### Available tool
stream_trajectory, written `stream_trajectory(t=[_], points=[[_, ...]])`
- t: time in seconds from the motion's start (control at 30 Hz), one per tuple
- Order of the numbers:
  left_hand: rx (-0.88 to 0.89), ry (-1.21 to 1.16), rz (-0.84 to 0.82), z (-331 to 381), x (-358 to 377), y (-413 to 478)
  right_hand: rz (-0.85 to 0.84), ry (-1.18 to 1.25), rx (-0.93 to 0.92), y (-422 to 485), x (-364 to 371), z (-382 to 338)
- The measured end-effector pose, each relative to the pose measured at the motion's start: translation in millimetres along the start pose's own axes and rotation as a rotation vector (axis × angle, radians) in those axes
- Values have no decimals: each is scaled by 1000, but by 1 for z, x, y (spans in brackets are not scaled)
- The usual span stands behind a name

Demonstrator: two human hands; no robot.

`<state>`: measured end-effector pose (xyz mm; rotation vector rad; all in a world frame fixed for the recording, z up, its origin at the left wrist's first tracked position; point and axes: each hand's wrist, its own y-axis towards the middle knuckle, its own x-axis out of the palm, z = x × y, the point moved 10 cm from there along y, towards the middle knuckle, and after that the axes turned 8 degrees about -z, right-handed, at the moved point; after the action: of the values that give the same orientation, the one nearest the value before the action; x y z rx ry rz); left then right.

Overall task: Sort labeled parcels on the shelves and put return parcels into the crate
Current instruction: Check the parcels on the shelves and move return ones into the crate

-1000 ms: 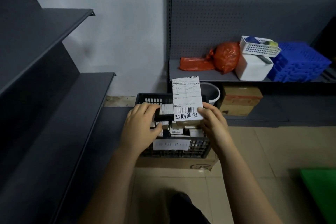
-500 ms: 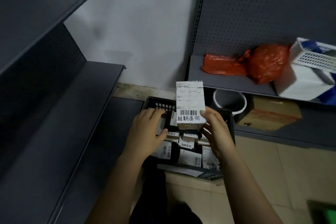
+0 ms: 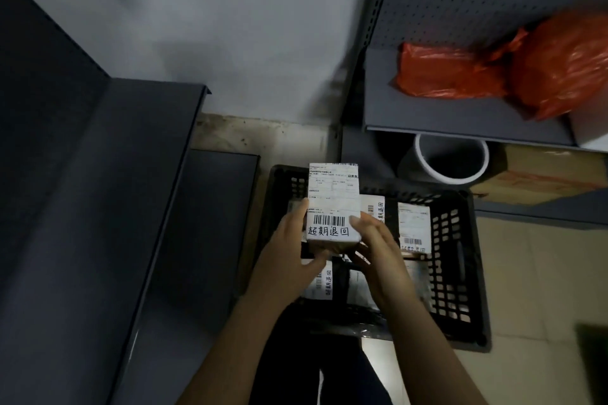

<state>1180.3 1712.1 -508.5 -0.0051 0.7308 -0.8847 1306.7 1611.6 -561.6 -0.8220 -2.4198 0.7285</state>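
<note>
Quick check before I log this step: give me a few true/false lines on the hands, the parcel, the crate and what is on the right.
1. The left hand and the right hand both hold the labelled parcel over the black crate. True.
2. The black crate is empty. False: other parcels lie inside it.
3. The labelled parcel shows a barcode with handwritten characters under it. True.
4. The orange bag lies in the black crate. False: it lies on the shelf at right.
5. The white bucket stands on top of that shelf. False: it stands below it.
</note>
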Motion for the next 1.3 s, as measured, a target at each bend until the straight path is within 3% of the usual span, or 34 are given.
stream_trajectory(t=[0.1,0.33,0.73,0.9,1.13,1.3], points=[[-67,-31,11,-43,27,11,-22,12,81,32,-2,40],[-212,-74,30,-132,75,30,-139,-234,266,100,2,128],[-170,64,-59,-187,113,86,-139,-274,184,174,-1,155],[-170,114,-137,-197,127,95,19,-588,26,179,-20,138],[-261,162,-229,-220,148,105,-80,-1061,-143,189,0,136],[-271,193,-235,-224,147,108,-136,-1198,-157,190,10,136]])
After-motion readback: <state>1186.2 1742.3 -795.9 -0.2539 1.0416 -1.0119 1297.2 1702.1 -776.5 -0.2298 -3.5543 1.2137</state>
